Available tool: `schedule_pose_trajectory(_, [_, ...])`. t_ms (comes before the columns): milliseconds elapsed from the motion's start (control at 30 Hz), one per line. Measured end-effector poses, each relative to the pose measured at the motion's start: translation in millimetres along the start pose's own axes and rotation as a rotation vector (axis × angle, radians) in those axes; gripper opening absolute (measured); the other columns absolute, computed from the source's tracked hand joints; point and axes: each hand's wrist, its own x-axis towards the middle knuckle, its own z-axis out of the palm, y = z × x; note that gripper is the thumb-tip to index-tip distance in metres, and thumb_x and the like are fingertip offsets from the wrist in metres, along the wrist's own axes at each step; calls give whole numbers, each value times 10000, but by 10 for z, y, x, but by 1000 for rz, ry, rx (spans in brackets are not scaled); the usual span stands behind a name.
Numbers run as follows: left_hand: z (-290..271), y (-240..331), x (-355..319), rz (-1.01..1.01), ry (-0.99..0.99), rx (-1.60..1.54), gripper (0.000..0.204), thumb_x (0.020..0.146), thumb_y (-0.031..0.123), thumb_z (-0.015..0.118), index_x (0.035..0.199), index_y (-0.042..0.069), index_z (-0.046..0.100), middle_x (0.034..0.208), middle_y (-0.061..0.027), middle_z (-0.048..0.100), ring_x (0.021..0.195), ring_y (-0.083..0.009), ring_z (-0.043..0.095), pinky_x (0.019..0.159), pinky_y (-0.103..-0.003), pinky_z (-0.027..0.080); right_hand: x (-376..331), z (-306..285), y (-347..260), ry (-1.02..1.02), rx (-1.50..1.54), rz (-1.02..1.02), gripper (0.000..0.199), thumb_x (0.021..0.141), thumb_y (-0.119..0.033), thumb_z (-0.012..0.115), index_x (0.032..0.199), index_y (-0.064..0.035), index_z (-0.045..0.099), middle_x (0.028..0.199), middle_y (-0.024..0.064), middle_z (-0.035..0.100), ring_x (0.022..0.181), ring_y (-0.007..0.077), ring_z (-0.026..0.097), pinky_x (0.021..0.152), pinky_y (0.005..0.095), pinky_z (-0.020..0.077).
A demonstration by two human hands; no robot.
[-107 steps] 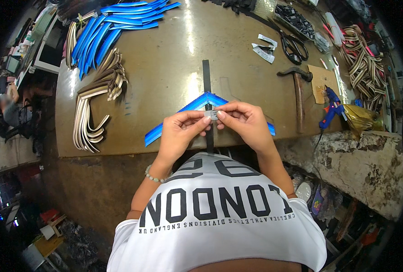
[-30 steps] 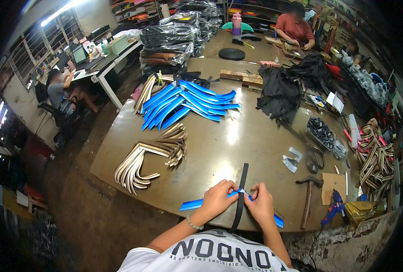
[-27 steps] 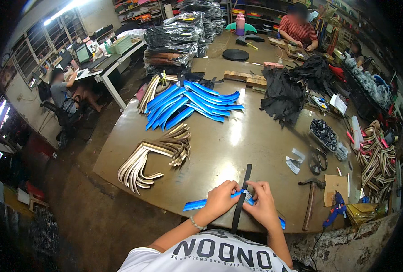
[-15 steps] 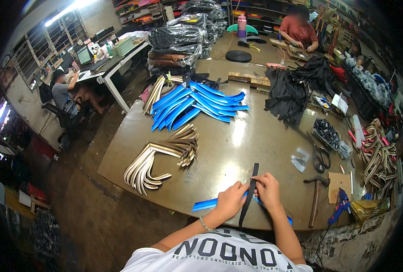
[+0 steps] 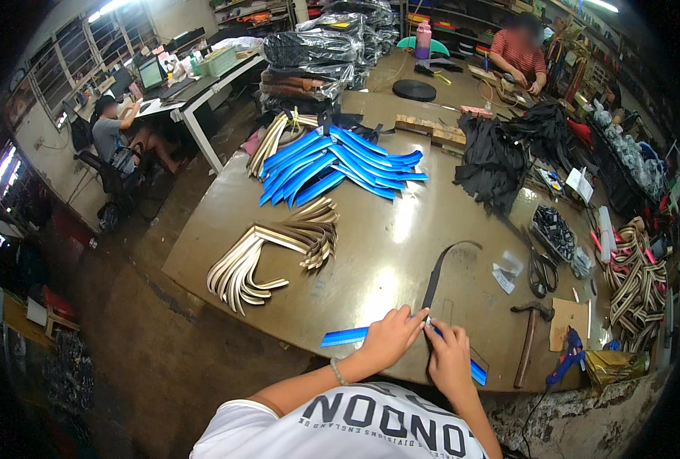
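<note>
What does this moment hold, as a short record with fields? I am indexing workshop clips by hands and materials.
left hand: fingertips on the blue V-shaped strap where the black strap crosses it
right hand: beside it, pinching at the same crossing
table: brown worktop
stacks: blue straps; tan straps
tools: hammer, blue glue gun, scissors
others: seated person in a striped shirt at the far end

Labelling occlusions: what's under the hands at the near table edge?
Both hands pinch a black strap where it crosses a blue V-shaped strap piece. The blue ends stick out either side; the crossing itself and anything small in the fingers is covered.
</note>
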Motion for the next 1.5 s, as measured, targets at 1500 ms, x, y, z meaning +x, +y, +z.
schedule_pose_trajectory(1500, [-30,195,43,-113,40,-74,280,846,301,683,1011,82,626,950,-105,553,883,-288,612,718,-405,529,-729,-443,989,617,-238,889,457,1029,-387,452,1164,33,573,1060,284,653,964,476,610,795,507,469])
